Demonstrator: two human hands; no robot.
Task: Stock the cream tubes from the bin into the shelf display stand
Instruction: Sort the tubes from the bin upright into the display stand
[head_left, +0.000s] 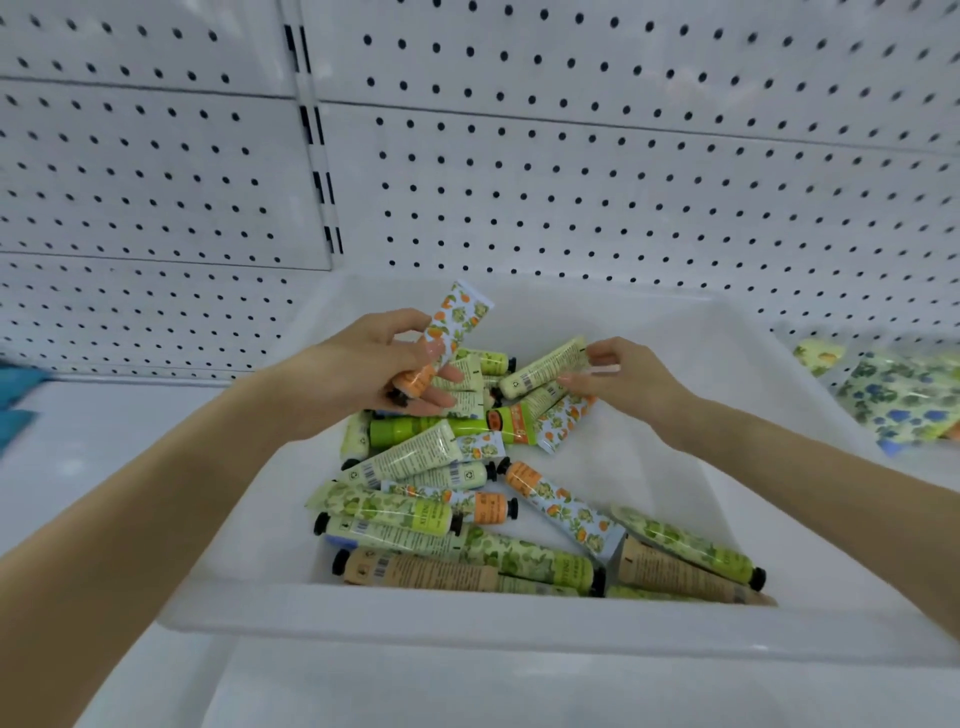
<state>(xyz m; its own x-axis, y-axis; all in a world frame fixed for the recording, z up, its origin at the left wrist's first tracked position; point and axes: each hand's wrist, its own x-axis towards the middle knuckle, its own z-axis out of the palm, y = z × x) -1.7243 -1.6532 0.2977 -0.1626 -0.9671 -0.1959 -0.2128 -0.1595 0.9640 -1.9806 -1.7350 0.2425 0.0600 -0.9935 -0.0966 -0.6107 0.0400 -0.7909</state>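
Left hand (384, 364) grips glossy orange tube (457, 312), right hand (628, 379) pinches green tube (545, 366)

**Little Print Could Be Read**

A green leaf-patterned tube (384, 510) bore a brand word near its cap, too blurred to make out. A light green tube (410, 456) and a tan tube (426, 570) each showed a barcode and a recycling mark. Their fine print was illegible.

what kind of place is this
Most likely a shop aisle being stocked: white pegboard backing behind, a white bin full of cream tubes, more packets on the shelf at right.
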